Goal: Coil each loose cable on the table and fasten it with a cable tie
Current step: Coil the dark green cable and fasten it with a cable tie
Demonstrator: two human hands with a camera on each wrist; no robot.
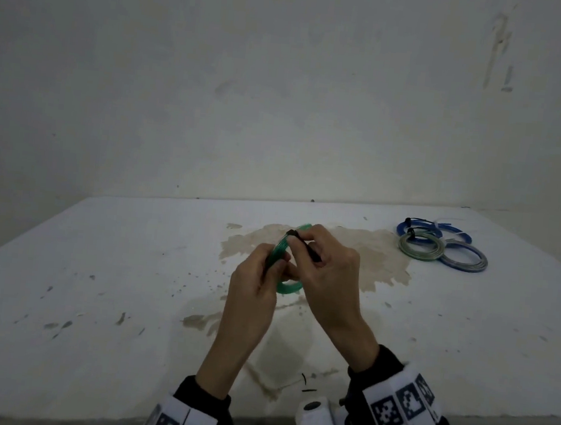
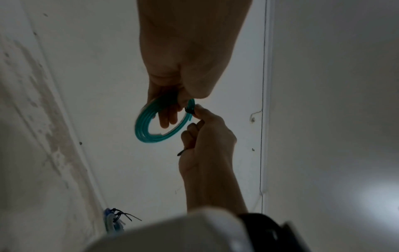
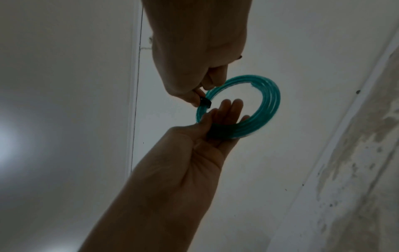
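While three tied coils [image 1: 440,243] already sit at the table's [image 1: 94,280] far right | left hand [image 1: 255,285] grips the green coil [image 1: 287,286] mid-air, fingers through it | right hand [image 1: 328,268] pinches the black cable tie [image 1: 305,245] round it | cinching looks close; no loose cable in sight

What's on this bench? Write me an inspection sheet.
Surface: white table, brown-stained and speckled.
Job's things: green cable coil held above the table; black cable tie wrapped on it.
Clutter: small black bits near the front edge.
Grippers: left hand grips the coil; right hand pinches the tie.
Cables: finished coils, blue and pale, far right, black ties on some.
Surroundings: scuffed white wall.
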